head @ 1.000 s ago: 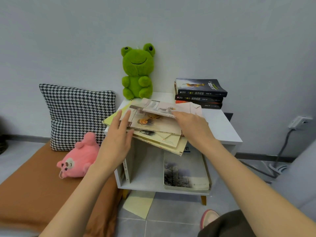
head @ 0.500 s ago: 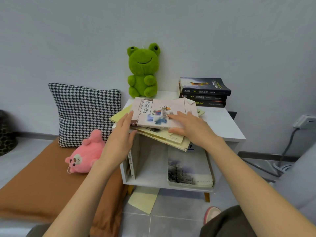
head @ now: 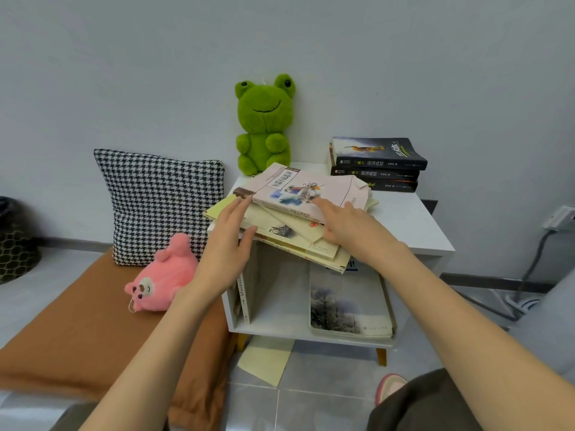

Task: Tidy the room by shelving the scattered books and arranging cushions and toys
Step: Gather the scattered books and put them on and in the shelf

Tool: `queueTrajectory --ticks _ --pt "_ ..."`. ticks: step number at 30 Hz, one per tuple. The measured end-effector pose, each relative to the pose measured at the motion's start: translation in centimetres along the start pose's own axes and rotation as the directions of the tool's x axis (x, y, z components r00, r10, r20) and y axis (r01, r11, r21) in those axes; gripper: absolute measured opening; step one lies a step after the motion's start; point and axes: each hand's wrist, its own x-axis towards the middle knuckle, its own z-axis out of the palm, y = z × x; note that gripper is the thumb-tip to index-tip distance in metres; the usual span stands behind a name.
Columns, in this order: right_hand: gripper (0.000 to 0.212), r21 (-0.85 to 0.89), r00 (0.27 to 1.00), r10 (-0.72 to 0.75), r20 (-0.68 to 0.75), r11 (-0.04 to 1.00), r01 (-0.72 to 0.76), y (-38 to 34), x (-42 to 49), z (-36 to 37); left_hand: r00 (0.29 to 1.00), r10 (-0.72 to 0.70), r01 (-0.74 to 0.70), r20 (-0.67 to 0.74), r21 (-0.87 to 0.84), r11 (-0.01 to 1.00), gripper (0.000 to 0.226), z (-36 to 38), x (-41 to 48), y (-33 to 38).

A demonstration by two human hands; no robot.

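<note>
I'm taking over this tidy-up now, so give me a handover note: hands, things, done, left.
Left hand: open, fingers against the loose book pile's left edge. Right hand: open, flat on its top.
Pile lies askew on the white table, overhanging its front; three dark books and frog plush behind.
Done: flat book and upright book in the shelf.
Left: shelve the pile, arrange pink plush and cushion.

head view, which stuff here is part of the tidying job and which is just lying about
Job: messy book pile, dark book stack, snowy-cover book, checked cushion, pink plush, green frog plush.
Lying about: black basket, wall socket, slipper.
</note>
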Motion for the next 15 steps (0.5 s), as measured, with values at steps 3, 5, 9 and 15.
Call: queueTrajectory --ticks 3,5,9,15 --pt "0.050 -0.006 0.995 -0.023 -0.100 1.000 0.022 1.2 -0.6 0.2 1.000 -0.007 0.007 0.001 0.074 0.997 0.052 0.3 -0.1 0.1" --pt "0.047 0.026 0.982 -0.047 -0.183 0.998 0.052 2.1 -1.1 0.5 1.000 -0.001 0.001 -0.008 0.076 0.997 0.051 0.2 -0.1 0.2" --pt "0.042 0.080 0.942 -0.033 -0.335 0.995 0.064 1.4 -2.3 0.7 0.997 -0.076 0.076 -0.007 -0.022 0.997 0.047 0.1 -0.2 0.8" --pt "0.035 0.010 0.778 -0.221 -0.589 0.960 0.280 -1.8 -4.6 0.7 0.929 -0.370 0.350 0.013 -0.352 0.868 0.044 -1.2 -0.3 1.0"
